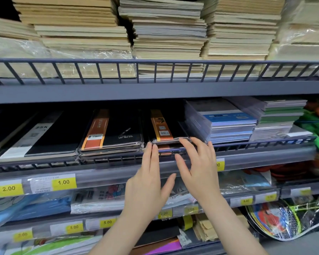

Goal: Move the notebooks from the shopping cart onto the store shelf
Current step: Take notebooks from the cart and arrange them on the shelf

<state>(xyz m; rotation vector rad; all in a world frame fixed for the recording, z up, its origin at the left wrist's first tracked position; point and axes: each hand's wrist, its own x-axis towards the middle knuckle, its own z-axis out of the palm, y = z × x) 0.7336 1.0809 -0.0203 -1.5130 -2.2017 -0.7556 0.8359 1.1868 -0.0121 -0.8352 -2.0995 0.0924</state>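
A black notebook with an orange band (166, 127), wrapped in clear plastic, lies on top of a small pile on the middle shelf (99, 173). My left hand (147, 181) has its fingers straight, the tips against the notebook's near left corner. My right hand (199, 162) is spread, fingertips at the near right edge of the same notebook. Neither hand closes around it. A matching black and orange notebook (112, 131) lies on the pile to the left. The shopping cart is out of view.
A low wire rail (155, 61) fronts the upper shelf, stacked with tan exercise books (166, 34). Blue and green notebook stacks (228, 122) sit right of my hands. Yellow price tags (64, 182) line the shelf edge. Lower shelves hold packaged stationery and a badminton racket set (284, 219).
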